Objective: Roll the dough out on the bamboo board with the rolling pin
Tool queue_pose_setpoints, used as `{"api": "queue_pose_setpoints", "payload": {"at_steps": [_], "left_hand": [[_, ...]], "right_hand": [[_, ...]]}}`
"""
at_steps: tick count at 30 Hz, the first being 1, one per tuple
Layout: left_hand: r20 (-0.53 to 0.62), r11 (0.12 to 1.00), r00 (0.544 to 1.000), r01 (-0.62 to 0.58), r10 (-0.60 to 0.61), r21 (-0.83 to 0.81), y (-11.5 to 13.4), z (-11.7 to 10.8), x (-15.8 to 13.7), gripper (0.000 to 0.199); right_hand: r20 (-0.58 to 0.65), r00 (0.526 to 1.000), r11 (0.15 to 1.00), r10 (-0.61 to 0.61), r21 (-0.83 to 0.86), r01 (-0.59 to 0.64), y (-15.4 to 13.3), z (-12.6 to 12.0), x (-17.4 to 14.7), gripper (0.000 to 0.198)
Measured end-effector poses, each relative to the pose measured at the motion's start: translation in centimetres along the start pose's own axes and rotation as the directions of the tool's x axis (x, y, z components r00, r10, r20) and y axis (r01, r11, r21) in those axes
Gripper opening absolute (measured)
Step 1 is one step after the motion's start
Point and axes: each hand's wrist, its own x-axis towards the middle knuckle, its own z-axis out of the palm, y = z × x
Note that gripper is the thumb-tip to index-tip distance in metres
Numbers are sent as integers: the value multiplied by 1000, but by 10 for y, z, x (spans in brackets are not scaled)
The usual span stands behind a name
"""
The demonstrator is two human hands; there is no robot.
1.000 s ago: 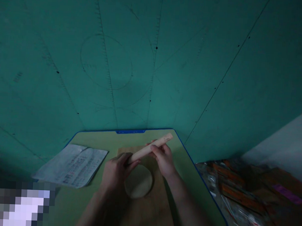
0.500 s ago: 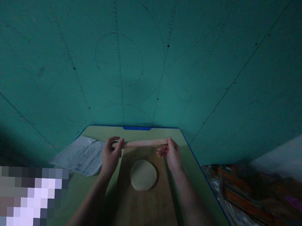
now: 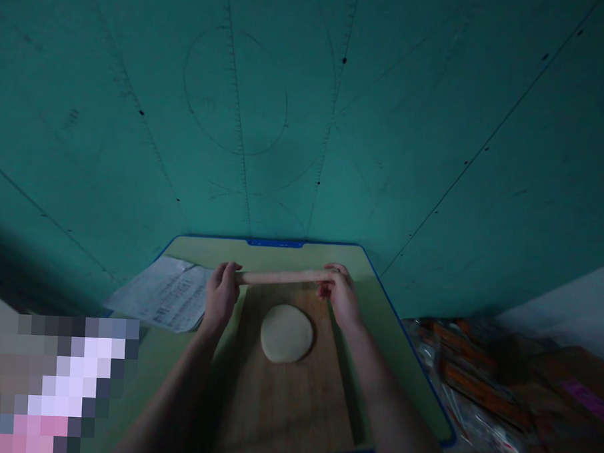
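A pale wooden rolling pin (image 3: 282,277) is held crosswise over the far end of a wooden board (image 3: 288,413). My left hand (image 3: 223,293) is closed around its left end. At the other end, my right hand (image 3: 340,291) grips it, with some fingers curled below the pin. Nearer to me, a flat round of dough (image 3: 286,333) lies on the board, apart from the pin and both hands.
The board rests on a small pale table (image 3: 391,350) with a blue edge, against a green wall (image 3: 306,120) marked with lines. Printed papers (image 3: 163,294) lie left of my left hand. Plastic-wrapped orange things (image 3: 480,374) and boxes are at the right. A pixelated patch covers the lower left.
My fingers have closed more fully around both ends of the rolling pin. The whole scene has shifted slightly upward in view. The dough looks the same.
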Motion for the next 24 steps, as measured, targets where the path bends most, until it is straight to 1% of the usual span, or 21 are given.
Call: {"api": "queue_pose_setpoints", "payload": {"at_steps": [2, 6, 8, 11, 14, 18, 22, 24], "left_hand": [[6, 1000, 1000, 18, -18, -21, 0, 1, 0, 39], [12, 999, 999, 35, -35, -33, 0, 1, 1, 39], [15, 999, 999, 37, -37, -23, 0, 0, 1, 37], [37, 1000, 999, 23, -24, 16, -1, -1, 1, 34], [82, 996, 997, -7, 0, 89, -2, 0, 1, 34], [162, 969, 986, -66, 28, 240, -4, -1, -1, 34], [273, 903, 962, -122, 5, 413, 2, -10, -13, 33], [291, 865, 957, -148, 2, 480, 8, -19, -20, 30]], "right_hand": [[-7, 1000, 1000, -20, -18, 20, 2, 0, 0, 33], [5, 997, 981, -71, -180, 71, 3, -2, -2, 41], [8, 995, 965, -95, -244, 94, 4, -4, -1, 44], [-8, 990, 947, -140, -295, 131, 7, -8, 2, 44], [-24, 985, 927, -169, -344, 151, 13, -12, 9, 39], [-23, 978, 895, -208, -408, 180, 15, -14, 14, 30], [-8, 969, 877, -249, -426, 222, 1, -14, 5, 25], [45, 960, 855, -278, -445, 268, -9, -16, -9, 21]]}}
